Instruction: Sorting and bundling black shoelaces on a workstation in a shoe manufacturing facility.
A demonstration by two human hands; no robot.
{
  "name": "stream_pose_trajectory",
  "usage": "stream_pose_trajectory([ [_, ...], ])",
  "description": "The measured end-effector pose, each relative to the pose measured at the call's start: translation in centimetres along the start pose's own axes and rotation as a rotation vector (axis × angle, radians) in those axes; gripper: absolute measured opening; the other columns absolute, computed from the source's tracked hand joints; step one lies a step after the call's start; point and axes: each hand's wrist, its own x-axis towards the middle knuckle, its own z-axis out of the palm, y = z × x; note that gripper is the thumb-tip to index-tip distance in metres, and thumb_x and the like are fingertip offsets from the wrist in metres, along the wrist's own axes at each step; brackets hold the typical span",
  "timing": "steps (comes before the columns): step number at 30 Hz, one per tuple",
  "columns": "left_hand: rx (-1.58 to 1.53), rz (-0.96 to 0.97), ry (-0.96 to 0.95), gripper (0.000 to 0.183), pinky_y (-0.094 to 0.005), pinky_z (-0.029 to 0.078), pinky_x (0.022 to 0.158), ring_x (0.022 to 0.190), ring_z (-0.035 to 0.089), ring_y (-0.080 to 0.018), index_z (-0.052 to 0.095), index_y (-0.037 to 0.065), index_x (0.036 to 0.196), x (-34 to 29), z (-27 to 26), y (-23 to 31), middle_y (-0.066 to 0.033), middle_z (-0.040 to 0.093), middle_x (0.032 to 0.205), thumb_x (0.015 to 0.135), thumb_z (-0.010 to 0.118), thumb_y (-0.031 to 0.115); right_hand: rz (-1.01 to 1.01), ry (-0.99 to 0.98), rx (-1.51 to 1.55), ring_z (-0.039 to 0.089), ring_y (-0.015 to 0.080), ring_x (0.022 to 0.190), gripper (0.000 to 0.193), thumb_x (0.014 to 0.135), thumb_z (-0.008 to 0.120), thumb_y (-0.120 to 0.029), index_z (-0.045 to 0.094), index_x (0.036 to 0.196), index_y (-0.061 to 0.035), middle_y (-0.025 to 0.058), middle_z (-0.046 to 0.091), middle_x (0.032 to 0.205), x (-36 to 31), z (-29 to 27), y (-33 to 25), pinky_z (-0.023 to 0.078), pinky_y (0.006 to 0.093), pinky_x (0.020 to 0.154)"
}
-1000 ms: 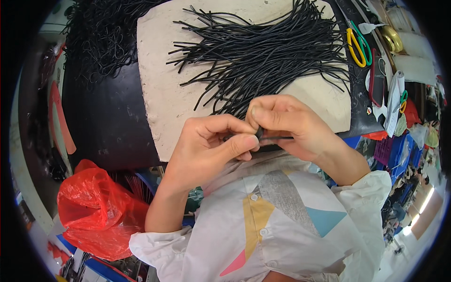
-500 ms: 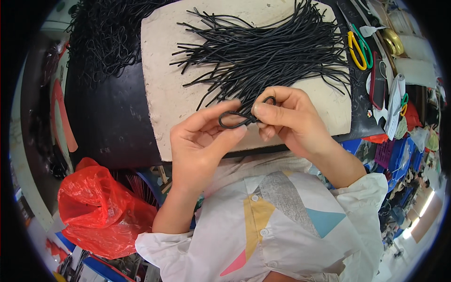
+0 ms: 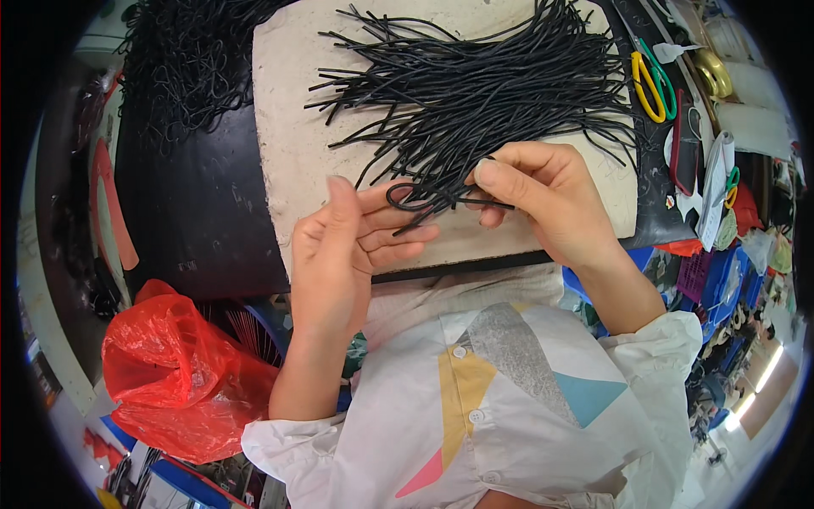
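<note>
A black cord (image 3: 401, 199), bent into a loop with loose ends, lies between my two hands. My right hand (image 3: 549, 193) pinches it between thumb and forefinger near its middle and one end. My left hand (image 3: 326, 246) is open beside the loop, thumb raised and fingers stretched out, with the cord lying across or just above its fingertips. Behind both hands, a spread bundle of straight black cord lengths (image 3: 483, 93) rests on a cream board (image 3: 292, 102). The cord's crossing is partly hidden by my right fingers.
A tangled heap of looped black cords (image 3: 191, 68) sits at the far left of the black work surface (image 3: 199, 220). Yellow- and green-handled scissors (image 3: 653, 89) lie at the right. A red plastic bag (image 3: 174, 373) hangs at the lower left.
My left thumb has lifted off the loop and the left fingers have spread. The loop has narrowed, and its free ends now show, one pointing right and another down-left.
</note>
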Motion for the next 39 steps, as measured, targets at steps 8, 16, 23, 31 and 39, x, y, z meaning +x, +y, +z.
stream_pose_trajectory([
  [8,0.201,0.134,-0.081,0.026,-0.0265,0.052,0.064,0.073,0.063,-0.0207,0.052,-0.01,0.101,0.0,0.2,-0.4,-0.0181,0.061,0.09,0.082,0.054,0.007,0.018,-0.059,-0.045,0.055,0.0082,0.056,0.014,0.082,0.058,-0.012,0.062,0.081,0.0013,0.0061,0.061,0.072,-0.2,0.5,0.1,0.045,0.0185,0.053],
  [16,0.786,0.798,0.47,0.016,-0.0188,0.044,0.061,0.068,0.057,-0.0091,0.063,-0.004,0.087,2.0,-2.3,5.5,-0.0062,0.063,0.077,0.073,0.064,0.002,-0.944,0.232,-1.112,0.05,0.0213,0.067,0.011,0.065,0.067,-0.007,0.064,0.076,-0.0059,0.0042,0.055,0.07,3.2,-0.8,-1.0,0.04,0.0305,0.059],
  [23,1.184,1.262,0.398,0.014,-0.0269,0.046,0.072,0.081,0.059,-0.0185,0.064,0.003,0.086,4.6,-2.3,7.6,-0.0087,0.063,0.087,0.072,0.064,0.001,-0.862,0.136,-1.313,0.05,0.0182,0.08,0.006,0.067,0.064,-0.008,0.059,0.07,-0.0084,0.0009,0.055,0.072,5.3,-1.3,-2.3,0.034,0.0321,0.074],
  [31,1.524,1.552,0.157,0.027,-0.0281,0.039,0.053,0.064,0.048,-0.0186,0.065,0.004,0.082,4.0,0.3,3.4,-0.0037,0.054,0.074,0.055,0.067,0.003,-0.913,-0.009,-1.199,0.052,0.0197,0.071,0.014,0.064,0.066,-0.006,0.056,0.074,-0.0059,0.0029,0.055,0.069,3.0,1.3,-5.2,0.034,0.0313,0.077],
  [39,1.217,1.011,0.103,0.024,-0.0249,0.036,0.051,0.058,0.047,-0.0136,0.067,0.005,0.084,1.0,-0.1,3.7,-0.0053,0.053,0.068,0.06,0.069,0.002,-1.007,-0.001,-0.964,0.053,0.0203,0.061,0.014,0.064,0.066,-0.001,0.06,0.075,-0.0043,0.0053,0.056,0.068,2.4,0.7,-4.8,0.041,0.0278,0.054],
])
